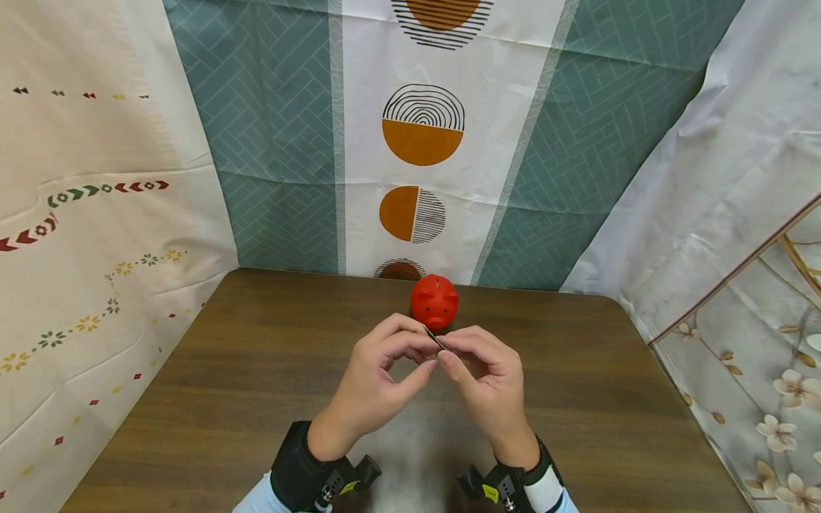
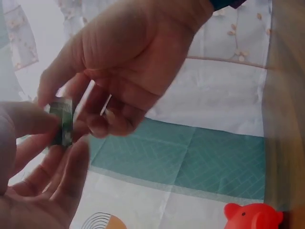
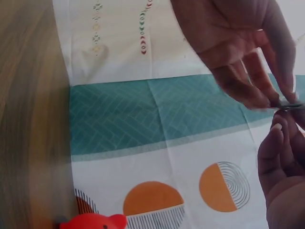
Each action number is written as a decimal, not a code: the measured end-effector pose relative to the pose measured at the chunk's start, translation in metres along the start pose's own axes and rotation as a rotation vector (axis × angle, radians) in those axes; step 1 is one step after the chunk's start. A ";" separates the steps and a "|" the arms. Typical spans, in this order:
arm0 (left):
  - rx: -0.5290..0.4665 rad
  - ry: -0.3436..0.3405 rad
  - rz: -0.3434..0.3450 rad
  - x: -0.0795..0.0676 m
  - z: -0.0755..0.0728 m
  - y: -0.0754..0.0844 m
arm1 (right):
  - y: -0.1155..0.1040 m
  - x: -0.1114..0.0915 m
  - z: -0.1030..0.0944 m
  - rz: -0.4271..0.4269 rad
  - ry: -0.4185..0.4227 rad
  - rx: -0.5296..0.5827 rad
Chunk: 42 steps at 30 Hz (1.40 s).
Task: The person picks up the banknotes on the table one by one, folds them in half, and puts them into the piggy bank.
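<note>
Over the tabletop, my left hand (image 1: 378, 370) and right hand (image 1: 490, 374) meet fingertip to fingertip. Between them they pinch a small, thin green piece (image 2: 62, 121), flat and narrow like a folded slip. From above it appears as a dark slanting line, its lower end between the right thumb and fingers. Fingers cover much of it, and I cannot tell its exact kind. Just beyond the hands stands a red piggy bank (image 1: 435, 302), upright, its face toward me and a slot on top.
A brown wooden table (image 1: 269, 342) lies beneath the hands. Behind it hangs a teal and white patterned cloth (image 1: 276, 142). Patterned cloths also hang along the left (image 1: 109, 285) and right sides (image 1: 705, 249).
</note>
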<state>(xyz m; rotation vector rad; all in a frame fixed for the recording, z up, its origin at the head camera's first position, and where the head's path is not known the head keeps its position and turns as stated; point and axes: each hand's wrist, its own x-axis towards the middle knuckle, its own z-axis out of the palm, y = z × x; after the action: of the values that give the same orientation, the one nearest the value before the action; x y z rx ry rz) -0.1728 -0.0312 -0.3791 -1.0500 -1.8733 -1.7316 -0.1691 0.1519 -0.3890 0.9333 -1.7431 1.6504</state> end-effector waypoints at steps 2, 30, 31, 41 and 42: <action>0.037 0.047 -0.013 0.000 -0.001 0.000 | -0.002 0.001 -0.001 0.003 0.009 0.010; 0.054 -0.011 -0.067 -0.002 0.000 -0.002 | -0.005 0.002 -0.004 0.075 -0.098 -0.098; 0.053 -0.009 -0.067 -0.002 0.000 -0.002 | -0.005 0.002 -0.004 0.074 -0.095 -0.101; 0.000 0.021 -0.111 -0.002 -0.001 0.001 | -0.004 0.002 -0.007 0.069 -0.059 -0.006; -0.007 0.024 -0.108 -0.002 -0.001 0.001 | -0.003 0.002 -0.008 0.070 -0.057 0.002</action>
<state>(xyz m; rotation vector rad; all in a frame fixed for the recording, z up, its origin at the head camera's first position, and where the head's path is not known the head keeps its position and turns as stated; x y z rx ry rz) -0.1713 -0.0331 -0.3797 -0.9419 -1.9431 -1.8036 -0.1681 0.1595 -0.3846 0.9391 -1.8315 1.6853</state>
